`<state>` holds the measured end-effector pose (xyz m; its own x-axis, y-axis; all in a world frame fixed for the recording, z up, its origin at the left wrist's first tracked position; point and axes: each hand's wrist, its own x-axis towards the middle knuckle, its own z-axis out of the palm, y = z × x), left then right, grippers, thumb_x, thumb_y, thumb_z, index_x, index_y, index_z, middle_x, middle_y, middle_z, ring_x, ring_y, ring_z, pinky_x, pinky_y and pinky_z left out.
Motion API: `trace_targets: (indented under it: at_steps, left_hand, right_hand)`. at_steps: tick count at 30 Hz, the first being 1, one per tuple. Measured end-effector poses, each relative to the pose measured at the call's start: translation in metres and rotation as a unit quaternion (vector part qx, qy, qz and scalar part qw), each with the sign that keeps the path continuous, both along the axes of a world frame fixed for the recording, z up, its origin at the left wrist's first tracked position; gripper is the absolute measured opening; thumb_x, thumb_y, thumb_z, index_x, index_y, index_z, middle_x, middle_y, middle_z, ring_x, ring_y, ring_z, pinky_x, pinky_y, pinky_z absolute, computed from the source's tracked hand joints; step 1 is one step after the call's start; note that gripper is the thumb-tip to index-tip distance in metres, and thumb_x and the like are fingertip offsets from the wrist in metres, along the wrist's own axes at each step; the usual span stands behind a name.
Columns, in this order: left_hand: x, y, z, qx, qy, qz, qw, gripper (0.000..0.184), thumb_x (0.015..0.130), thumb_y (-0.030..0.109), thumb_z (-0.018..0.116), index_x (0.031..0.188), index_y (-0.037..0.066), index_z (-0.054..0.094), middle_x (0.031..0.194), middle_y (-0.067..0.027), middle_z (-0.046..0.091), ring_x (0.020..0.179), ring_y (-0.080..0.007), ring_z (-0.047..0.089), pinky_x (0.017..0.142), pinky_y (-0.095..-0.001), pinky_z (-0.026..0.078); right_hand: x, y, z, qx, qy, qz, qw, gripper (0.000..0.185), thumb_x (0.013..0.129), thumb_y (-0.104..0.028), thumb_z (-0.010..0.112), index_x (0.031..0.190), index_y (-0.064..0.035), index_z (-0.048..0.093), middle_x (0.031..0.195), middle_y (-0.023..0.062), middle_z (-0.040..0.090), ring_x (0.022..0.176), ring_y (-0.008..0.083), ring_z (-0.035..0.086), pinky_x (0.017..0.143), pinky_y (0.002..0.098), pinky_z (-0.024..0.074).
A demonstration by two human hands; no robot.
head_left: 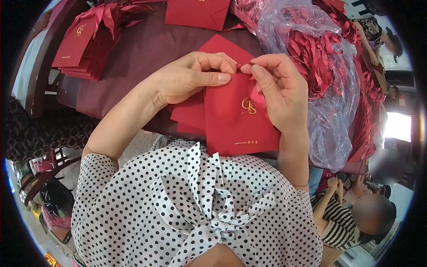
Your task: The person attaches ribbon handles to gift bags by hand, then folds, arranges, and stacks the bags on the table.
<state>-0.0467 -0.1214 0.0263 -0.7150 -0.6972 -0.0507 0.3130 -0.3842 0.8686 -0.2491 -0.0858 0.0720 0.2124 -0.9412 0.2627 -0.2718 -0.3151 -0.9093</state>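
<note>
A red bag (235, 120) with a gold logo and small gold lettering hangs upright in front of the chest. My left hand (200, 73) pinches its top edge, thumb on the front face. At the bag's upper right corner, my right hand (282, 86) has thumb and forefinger pressed together on a thin dark red ribbon (251, 65). A short piece of red shows between the two hands. More red bags (189, 115) lie flat on the table behind the held one, partly hidden by it and by my hands.
The table (147, 44) has a dark red cover. A stack of red bags with ribbons (78, 44) sits at the upper left, another bag (198, 13) at the top. Red ribbons (313, 53) and clear plastic (331, 129) fill the right side. A person in stripes (340, 222) is at lower right.
</note>
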Motion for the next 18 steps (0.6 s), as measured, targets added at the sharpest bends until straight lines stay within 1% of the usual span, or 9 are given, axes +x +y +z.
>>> trace_targets:
  at_steps: [2,4,6,7,9,13,14,16,18]
  left_hand:
    - [0.000,0.001,-0.001,0.021,0.016,-0.011,1.000,0.006,0.086,0.009,0.065,0.088,0.005,0.061,0.109,0.0030,0.053,0.106,-0.0071,0.049,0.094,-0.0217,0.037]
    - [0.001,0.002,-0.003,0.022,0.037,-0.007,0.999,0.010,0.089,0.015,0.064,0.091,0.005,0.062,0.105,0.0013,0.057,0.097,-0.0068,0.052,0.091,-0.0213,0.039]
    - [0.004,0.001,-0.004,0.049,0.037,-0.018,0.998,0.011,0.089,0.016,0.063,0.093,0.005,0.061,0.103,0.0019,0.057,0.097,-0.0063,0.052,0.090,-0.0214,0.039]
    - [0.005,0.001,-0.004,0.075,0.034,-0.030,0.996,0.012,0.090,0.017,0.062,0.095,0.005,0.061,0.102,0.0025,0.058,0.097,-0.0059,0.052,0.090,-0.0214,0.040]
    - [0.007,0.000,-0.003,0.062,0.037,-0.034,0.997,0.015,0.091,0.017,0.061,0.100,0.006,0.057,0.103,0.0029,0.056,0.098,-0.0057,0.051,0.089,-0.0214,0.040]
    - [0.008,-0.002,-0.009,0.062,0.036,-0.040,0.997,0.017,0.093,0.018,0.057,0.104,0.005,0.055,0.105,0.0024,0.055,0.098,-0.0053,0.050,0.088,-0.0216,0.040]
    - [0.007,-0.001,-0.008,0.063,0.036,-0.040,0.997,0.017,0.093,0.018,0.057,0.104,0.005,0.055,0.105,0.0024,0.055,0.098,-0.0053,0.050,0.088,-0.0216,0.040]
    - [0.004,0.001,-0.008,0.020,-0.009,-0.007,1.000,0.017,0.094,0.018,0.055,0.105,0.004,0.054,0.106,0.0018,0.054,0.097,-0.0053,0.049,0.087,-0.0218,0.040]
    - [0.003,0.002,-0.009,-0.001,-0.010,-0.002,1.000,0.017,0.094,0.017,0.055,0.104,0.004,0.054,0.106,0.0016,0.054,0.098,-0.0051,0.049,0.088,-0.0211,0.039]
  right_hand:
    - [-0.002,0.000,0.001,0.008,0.005,0.013,1.000,0.008,0.089,-0.006,0.060,0.094,0.0008,0.060,0.077,0.0065,0.064,0.064,0.0080,0.058,0.058,0.0216,0.0460]
    - [-0.001,-0.003,-0.003,0.015,0.008,0.029,0.999,0.009,0.090,-0.006,0.060,0.095,0.0006,0.060,0.078,0.0070,0.065,0.064,0.0089,0.058,0.058,0.0221,0.0462]
    - [0.003,-0.006,-0.013,-0.077,0.007,0.036,0.996,0.009,0.086,-0.005,0.063,0.094,0.0002,0.062,0.079,0.0084,0.065,0.064,0.0127,0.060,0.058,0.0238,0.0475]
    - [0.003,-0.006,-0.011,-0.077,0.008,0.039,0.996,0.009,0.086,-0.005,0.063,0.094,0.0002,0.062,0.079,0.0084,0.065,0.064,0.0127,0.060,0.058,0.0238,0.0475]
    - [0.003,-0.002,-0.004,-0.154,0.111,0.018,0.982,0.009,0.081,-0.003,0.067,0.090,-0.0005,0.065,0.081,0.0096,0.066,0.066,0.0160,0.063,0.059,0.0254,0.0489]
    - [0.008,0.009,0.000,-0.198,0.119,0.018,0.973,0.008,0.076,-0.001,0.071,0.083,-0.0017,0.068,0.074,0.0083,0.064,0.062,0.0162,0.061,0.055,0.0260,0.0478]
    - [0.009,0.012,0.000,-0.197,0.120,0.019,0.973,0.008,0.076,-0.001,0.071,0.083,-0.0017,0.068,0.074,0.0083,0.064,0.062,0.0162,0.061,0.055,0.0260,0.0478]
    - [0.012,0.020,0.001,-0.062,0.139,-0.040,0.987,0.008,0.075,-0.001,0.072,0.082,-0.0027,0.068,0.070,0.0072,0.063,0.057,0.0153,0.059,0.051,0.0266,0.0455]
    - [0.010,0.020,-0.004,-0.054,0.131,-0.042,0.989,0.008,0.075,-0.002,0.072,0.082,-0.0030,0.067,0.070,0.0070,0.063,0.055,0.0151,0.058,0.050,0.0267,0.0446]
